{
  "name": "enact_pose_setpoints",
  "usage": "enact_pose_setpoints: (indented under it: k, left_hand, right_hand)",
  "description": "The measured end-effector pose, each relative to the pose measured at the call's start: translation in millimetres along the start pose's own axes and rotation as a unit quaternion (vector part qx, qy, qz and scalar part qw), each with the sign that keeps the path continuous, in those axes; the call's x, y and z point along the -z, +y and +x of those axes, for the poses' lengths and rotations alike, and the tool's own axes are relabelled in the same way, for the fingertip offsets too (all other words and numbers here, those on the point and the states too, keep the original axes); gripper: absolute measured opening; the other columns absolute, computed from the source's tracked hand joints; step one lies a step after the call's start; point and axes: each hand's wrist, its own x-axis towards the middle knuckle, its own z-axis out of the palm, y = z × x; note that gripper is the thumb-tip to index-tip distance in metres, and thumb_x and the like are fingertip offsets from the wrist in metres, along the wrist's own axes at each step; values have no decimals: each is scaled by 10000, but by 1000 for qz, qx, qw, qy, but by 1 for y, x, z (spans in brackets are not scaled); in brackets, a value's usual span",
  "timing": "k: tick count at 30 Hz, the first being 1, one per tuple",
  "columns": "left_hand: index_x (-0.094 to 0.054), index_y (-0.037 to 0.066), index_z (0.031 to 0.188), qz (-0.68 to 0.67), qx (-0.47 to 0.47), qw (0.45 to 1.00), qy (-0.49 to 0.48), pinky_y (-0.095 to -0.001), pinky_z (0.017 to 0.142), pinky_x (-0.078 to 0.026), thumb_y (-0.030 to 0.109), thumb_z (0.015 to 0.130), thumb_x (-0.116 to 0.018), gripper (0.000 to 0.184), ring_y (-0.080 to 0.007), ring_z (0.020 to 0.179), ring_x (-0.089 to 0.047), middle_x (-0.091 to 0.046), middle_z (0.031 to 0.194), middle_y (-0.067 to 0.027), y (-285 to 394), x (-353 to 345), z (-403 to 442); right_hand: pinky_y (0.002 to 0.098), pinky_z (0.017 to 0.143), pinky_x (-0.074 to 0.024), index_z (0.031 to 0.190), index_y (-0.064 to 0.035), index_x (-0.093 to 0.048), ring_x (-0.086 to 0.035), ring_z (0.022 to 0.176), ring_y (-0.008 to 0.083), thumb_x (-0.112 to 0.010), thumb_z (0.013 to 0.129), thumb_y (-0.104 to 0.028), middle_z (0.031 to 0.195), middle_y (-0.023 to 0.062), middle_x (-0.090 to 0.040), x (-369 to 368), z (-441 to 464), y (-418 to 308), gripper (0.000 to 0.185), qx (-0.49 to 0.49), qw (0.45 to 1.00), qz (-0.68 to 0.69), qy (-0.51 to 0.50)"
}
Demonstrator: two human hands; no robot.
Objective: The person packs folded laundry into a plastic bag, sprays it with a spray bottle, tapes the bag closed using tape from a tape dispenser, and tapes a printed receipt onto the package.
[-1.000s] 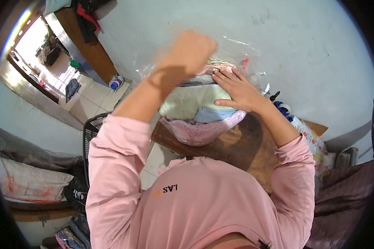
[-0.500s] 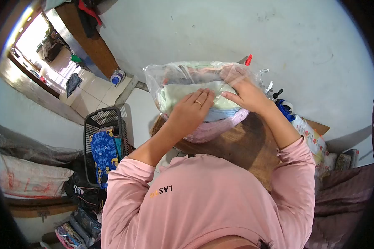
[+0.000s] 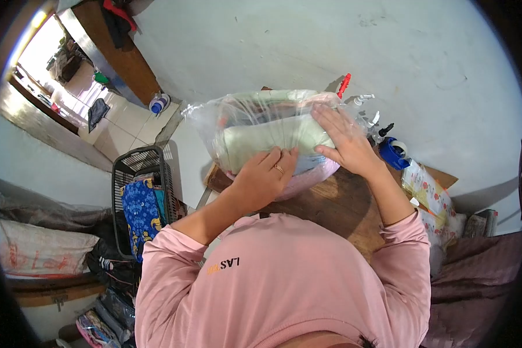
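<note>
A clear plastic bag (image 3: 206, 124) lies over a bundle of folded cloths, with a pale green cloth (image 3: 261, 134) on top and a pink one (image 3: 307, 181) at the near side. The bundle rests on a brown wooden table (image 3: 351, 203). My left hand (image 3: 264, 178), with a ring on one finger, has its fingers bent and pressed together on the plastic at the bundle's near edge. On the right end of the bag, my right hand (image 3: 351, 142) lies flat with thumb and fingers apart.
A black basket (image 3: 119, 214) with blue patterned cloth (image 3: 140, 211) stands at the left. Spray bottles with red (image 3: 344, 86), white and black tops, a blue tape dispenser (image 3: 393, 153) and a flowered package (image 3: 429, 187) are at the right.
My left hand came down from above the bag onto its near side, and its fingers have since bent. The plastic now lies smoother over the cloths. My right hand stays at the right end.
</note>
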Motion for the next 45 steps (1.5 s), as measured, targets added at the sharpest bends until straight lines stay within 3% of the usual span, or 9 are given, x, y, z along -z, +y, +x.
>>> enact_pose_setpoints:
  k: [5,12,19,25,35,38,41,43,45]
  left_hand:
    - [-623,20,1096,15,5,999,45,-270,687,-476,115,710,-568,401,-187,885,-596,-599,945,-62,6,-7,-7]
    - [-636,71,1068,33,-105,987,113,-248,678,-462,118,702,-602,370,-153,841,-582,-581,932,-26,-33,-21,-17]
    - [-604,73,1072,10,-136,979,152,-250,687,-450,115,733,-602,342,-157,864,-550,-543,933,-41,-44,-28,-18]
    - [-644,98,1013,4,-132,978,164,-249,646,-464,89,679,-652,334,-153,838,-575,-562,921,-28,-44,-29,-19]
    - [-663,118,990,3,-112,979,168,-262,675,-477,146,690,-668,302,-152,834,-583,-578,943,-10,-43,-26,-19]
    - [-646,142,1037,16,-169,951,259,-281,764,-474,237,662,-725,395,-163,925,-567,-574,1007,-17,-34,-27,-33]
    - [-606,159,1129,-6,-119,985,123,-343,863,-449,313,633,-764,543,-232,1054,-531,-563,1102,-54,-49,-17,-50]
    - [-546,102,1208,-149,141,978,-42,-443,952,-393,283,761,-679,501,-288,1102,-510,-531,1205,-107,-67,7,-36]
    - [-503,90,1264,-16,214,969,-119,-510,1033,-271,342,769,-674,581,-337,1142,-490,-508,1272,-149,-84,14,-41]
  right_hand:
    - [445,1067,-289,1287,-26,-459,-411,1248,308,-585,836,-400,1326,151,-465,-9,3,10,599,2,1000,23,18]
    - [411,985,-372,1233,-46,-524,-510,1142,273,-641,801,-299,1229,112,-551,18,-21,-11,514,-29,997,55,40]
    - [377,949,-396,1072,-37,-612,-555,1037,218,-657,747,-201,1119,87,-589,52,9,-65,367,169,973,-107,118]
    - [443,1010,-359,1200,31,-508,-478,1175,281,-685,724,-252,1269,155,-506,26,12,-61,581,-11,990,-103,-97]
    - [421,1067,-307,1328,-3,-393,-395,1276,292,-713,697,-214,1373,156,-416,-27,-62,-57,738,-73,993,-83,32]
    - [419,1065,-313,1326,-15,-402,-402,1273,286,-724,670,-165,1378,147,-415,-33,-61,-58,746,-87,993,-63,58]
    - [416,1056,-328,1324,-24,-410,-418,1262,280,-739,637,-145,1377,140,-420,-30,-62,-58,771,-95,993,-47,60]
    - [416,1050,-336,1322,-28,-415,-426,1256,280,-747,618,-134,1374,138,-424,-30,-62,-58,785,-94,992,-44,67]
    - [415,1049,-337,1317,-25,-420,-426,1256,277,-749,616,-138,1371,136,-429,-30,-61,-59,783,-95,992,-40,70]
